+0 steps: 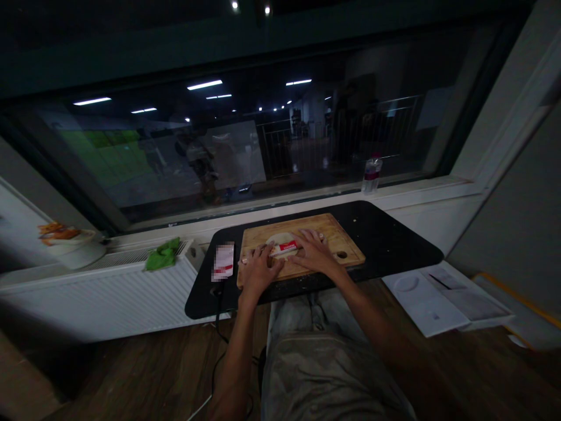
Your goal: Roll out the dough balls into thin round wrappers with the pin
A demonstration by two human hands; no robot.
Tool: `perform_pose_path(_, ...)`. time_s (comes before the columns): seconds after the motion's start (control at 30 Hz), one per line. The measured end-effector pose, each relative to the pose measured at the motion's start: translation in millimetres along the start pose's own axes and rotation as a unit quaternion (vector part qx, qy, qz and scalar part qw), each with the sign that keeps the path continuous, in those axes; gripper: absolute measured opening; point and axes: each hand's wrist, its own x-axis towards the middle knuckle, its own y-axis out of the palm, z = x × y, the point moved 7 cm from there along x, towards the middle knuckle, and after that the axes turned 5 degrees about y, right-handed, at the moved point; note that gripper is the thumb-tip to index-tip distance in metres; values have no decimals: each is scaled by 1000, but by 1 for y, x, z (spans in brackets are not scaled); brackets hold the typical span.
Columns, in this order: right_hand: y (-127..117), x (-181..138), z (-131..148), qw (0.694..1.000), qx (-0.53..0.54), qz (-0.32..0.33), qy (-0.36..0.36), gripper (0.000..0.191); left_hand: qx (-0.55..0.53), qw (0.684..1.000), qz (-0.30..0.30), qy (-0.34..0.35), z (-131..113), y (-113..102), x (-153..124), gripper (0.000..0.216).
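Note:
A rolling pin [286, 246], pale with a red and white label around its middle, lies across a flat round piece of dough [277, 238] on the wooden cutting board [337, 228]. My left hand [258, 270] is over the pin's left part, fingers bent across it and thumb pointing inward. Over its right part rests my right hand [314, 252], its fingers reaching across the pin. Both hands hide much of the pin, and its tips show only in part. Most of the dough's near side is covered by the pin and hands.
The board sits on a black tabletop [394, 245]. Left of it lies a phone [224, 261] near a cable. A green cloth [162, 255] and a white pot [72, 248] stand by the radiator [140, 298]. A water bottle [371, 174] is on the sill. An open white box [442, 295] lies lower right.

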Motion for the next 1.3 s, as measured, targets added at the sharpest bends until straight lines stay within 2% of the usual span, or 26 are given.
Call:
perform_pose_path(0.43, -1, -3, 4, 1000, -12, -22, 6, 80, 11, 1000, -10, -4, -1, 2, 4, 58)
perform_pose_path(0.7, -4, -3, 4, 1000, -6, 1, 0, 81, -2, 1000, -9, 11, 0, 0, 0, 55)
perform_pose_path(1.1, -4, -4, 10, 999, -14, -18, 25, 73, -4, 1000, -5, 1, 1, 2, 4, 53)
perform_pose_path(1.3, -8, -16, 17, 999, -24, -43, -1, 69, -5, 1000, -13, 17, 1, 2, 1, 52)
